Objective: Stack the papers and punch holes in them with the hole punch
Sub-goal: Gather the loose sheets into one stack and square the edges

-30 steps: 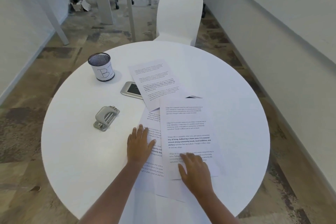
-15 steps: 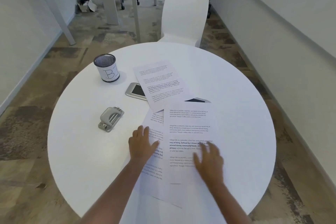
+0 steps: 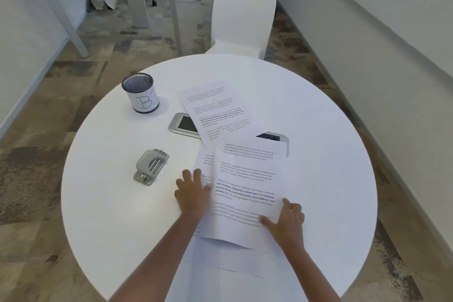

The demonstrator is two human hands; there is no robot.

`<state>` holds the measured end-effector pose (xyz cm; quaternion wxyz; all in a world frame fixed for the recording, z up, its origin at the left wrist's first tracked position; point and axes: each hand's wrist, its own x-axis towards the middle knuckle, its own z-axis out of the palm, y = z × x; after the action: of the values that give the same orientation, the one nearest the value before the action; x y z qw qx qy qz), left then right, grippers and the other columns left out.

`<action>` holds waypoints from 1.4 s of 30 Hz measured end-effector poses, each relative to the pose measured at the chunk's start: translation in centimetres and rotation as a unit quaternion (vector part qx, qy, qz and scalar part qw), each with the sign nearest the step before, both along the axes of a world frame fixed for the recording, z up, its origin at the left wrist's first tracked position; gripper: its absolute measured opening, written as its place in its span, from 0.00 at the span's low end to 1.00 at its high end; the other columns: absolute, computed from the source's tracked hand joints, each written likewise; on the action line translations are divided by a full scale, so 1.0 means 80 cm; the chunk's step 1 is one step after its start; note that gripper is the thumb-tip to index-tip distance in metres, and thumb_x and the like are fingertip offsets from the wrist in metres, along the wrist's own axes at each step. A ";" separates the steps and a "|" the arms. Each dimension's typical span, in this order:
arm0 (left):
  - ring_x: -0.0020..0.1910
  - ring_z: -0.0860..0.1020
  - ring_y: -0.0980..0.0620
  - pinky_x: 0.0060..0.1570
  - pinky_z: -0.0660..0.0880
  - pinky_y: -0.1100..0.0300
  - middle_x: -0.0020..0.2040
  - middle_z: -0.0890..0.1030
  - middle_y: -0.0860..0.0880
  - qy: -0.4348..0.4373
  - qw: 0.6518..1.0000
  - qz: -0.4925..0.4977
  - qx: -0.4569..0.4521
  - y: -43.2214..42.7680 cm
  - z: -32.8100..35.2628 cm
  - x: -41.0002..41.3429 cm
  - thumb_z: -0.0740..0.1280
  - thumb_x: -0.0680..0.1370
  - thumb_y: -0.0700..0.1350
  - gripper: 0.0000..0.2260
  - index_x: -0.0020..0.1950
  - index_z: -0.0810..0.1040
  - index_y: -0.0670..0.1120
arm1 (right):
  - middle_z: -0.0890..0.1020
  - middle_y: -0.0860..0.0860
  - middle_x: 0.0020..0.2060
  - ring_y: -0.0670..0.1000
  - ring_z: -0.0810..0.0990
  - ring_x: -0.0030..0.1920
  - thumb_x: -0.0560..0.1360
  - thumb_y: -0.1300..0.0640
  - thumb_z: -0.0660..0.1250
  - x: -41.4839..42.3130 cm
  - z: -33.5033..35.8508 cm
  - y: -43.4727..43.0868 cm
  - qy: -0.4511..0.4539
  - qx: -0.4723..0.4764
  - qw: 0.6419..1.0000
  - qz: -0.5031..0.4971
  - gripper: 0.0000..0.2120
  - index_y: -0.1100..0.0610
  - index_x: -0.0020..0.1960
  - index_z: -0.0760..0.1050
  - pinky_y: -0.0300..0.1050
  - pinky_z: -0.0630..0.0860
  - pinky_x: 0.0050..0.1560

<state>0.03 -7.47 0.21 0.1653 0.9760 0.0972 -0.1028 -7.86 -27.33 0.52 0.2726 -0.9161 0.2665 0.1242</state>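
Several printed sheets lie overlapping on the round white table (image 3: 331, 154). The top sheet (image 3: 247, 174) rests over a lower sheet (image 3: 204, 162), and a separate sheet (image 3: 215, 110) lies farther back, slanted. More paper (image 3: 228, 262) sticks out toward me. My left hand (image 3: 192, 193) presses flat on the lower sheet's left edge, fingers spread. My right hand (image 3: 286, 223) pinches the top sheet's right edge, thumb on top, and that sheet's near edge curls up. The grey metal hole punch (image 3: 151, 167) sits untouched to the left of my left hand.
A mesh pen cup (image 3: 141, 95) labelled "B1" stands at the back left. Two silver socket plates (image 3: 182, 125) (image 3: 274, 138) are set into the tabletop, partly under the papers. A white chair (image 3: 242, 17) is behind the table, a wall to the right.
My right hand slid from the lower middle of the top sheet to its right edge and took hold of it; the sheet's near edge has lifted. My left hand stayed put.
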 end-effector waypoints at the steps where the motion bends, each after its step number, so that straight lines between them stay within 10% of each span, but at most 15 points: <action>1: 0.59 0.70 0.42 0.52 0.75 0.51 0.64 0.67 0.42 -0.003 1.000 0.004 -0.019 0.002 0.002 0.004 0.60 0.79 0.50 0.17 0.66 0.67 0.46 | 0.63 0.59 0.65 0.60 0.62 0.65 0.69 0.47 0.71 -0.002 0.000 0.005 0.004 0.001 1.000 0.013 0.39 0.61 0.71 0.56 0.51 0.69 0.61; 14: 0.63 0.70 0.38 0.60 0.68 0.50 0.64 0.70 0.37 0.026 0.980 0.044 -0.191 0.011 0.018 0.098 0.58 0.78 0.42 0.17 0.65 0.70 0.37 | 0.53 0.53 0.74 0.56 0.54 0.73 0.69 0.46 0.70 -0.008 0.006 -0.006 0.057 -0.044 0.997 -0.006 0.40 0.53 0.73 0.53 0.58 0.65 0.65; 31: 0.59 0.75 0.39 0.63 0.73 0.50 0.55 0.79 0.38 0.108 0.858 0.289 -0.410 -0.005 0.014 0.187 0.63 0.74 0.39 0.10 0.53 0.77 0.36 | 0.58 0.49 0.72 0.54 0.57 0.71 0.65 0.47 0.75 -0.010 0.002 -0.006 0.029 -0.034 0.998 -0.047 0.41 0.49 0.71 0.57 0.54 0.69 0.61; 35: 0.35 0.71 0.44 0.38 0.71 0.58 0.29 0.68 0.47 0.025 0.813 0.268 -0.517 -0.009 0.037 0.198 0.58 0.75 0.35 0.14 0.29 0.66 0.45 | 0.58 0.49 0.71 0.54 0.57 0.71 0.64 0.48 0.75 -0.010 0.003 -0.006 0.027 -0.030 0.998 -0.053 0.41 0.48 0.71 0.57 0.54 0.68 0.61; 42: 0.45 0.73 0.45 0.24 0.79 0.62 0.45 0.73 0.45 -0.083 0.631 0.350 -0.687 0.003 0.078 0.201 0.51 0.76 0.29 0.14 0.35 0.65 0.44 | 0.59 0.49 0.71 0.54 0.58 0.71 0.64 0.48 0.75 -0.008 0.005 -0.009 0.035 -0.020 0.997 -0.062 0.42 0.47 0.71 0.57 0.55 0.68 0.61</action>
<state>16.11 -7.26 6.48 0.8193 0.4764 0.3189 0.0069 -8.47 -28.02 0.92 0.2521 -0.8981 0.3348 0.1334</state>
